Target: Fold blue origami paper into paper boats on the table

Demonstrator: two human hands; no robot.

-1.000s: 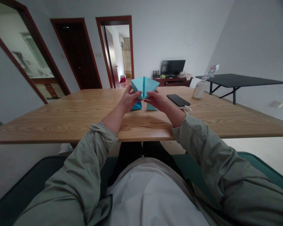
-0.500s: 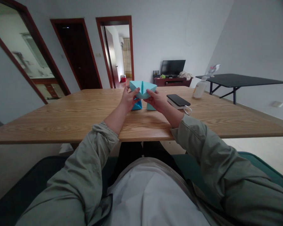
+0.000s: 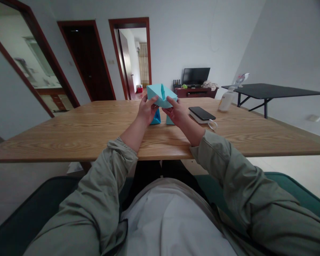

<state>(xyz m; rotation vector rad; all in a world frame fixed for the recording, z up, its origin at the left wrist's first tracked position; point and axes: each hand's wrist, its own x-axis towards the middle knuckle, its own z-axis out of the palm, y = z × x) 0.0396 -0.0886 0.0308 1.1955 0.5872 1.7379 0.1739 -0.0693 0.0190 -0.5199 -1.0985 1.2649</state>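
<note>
A light blue folded paper piece [image 3: 160,93] is held up above the table between my two hands. My left hand [image 3: 146,109] grips its left lower edge, thumb on the near face. On the right side my right hand [image 3: 175,111] pinches it the same way. A raised fold stands at the middle of the paper. Behind and below my left hand, a darker blue folded paper [image 3: 156,118] rests on the wooden table [image 3: 101,124]. Another light blue paper piece [image 3: 170,120] sits beside it, partly hidden by my right hand.
A black phone [image 3: 202,113] lies on a white box-like object with a white cable loop [image 3: 212,124] right of my hands. Further right stands a white bottle [image 3: 226,100]. A black table [image 3: 272,91] and a television [image 3: 196,76] are farther back.
The held paper has tilted and risen slightly, so more of its broad upper face shows. Both hands have shifted a little with it and keep their hold.
</note>
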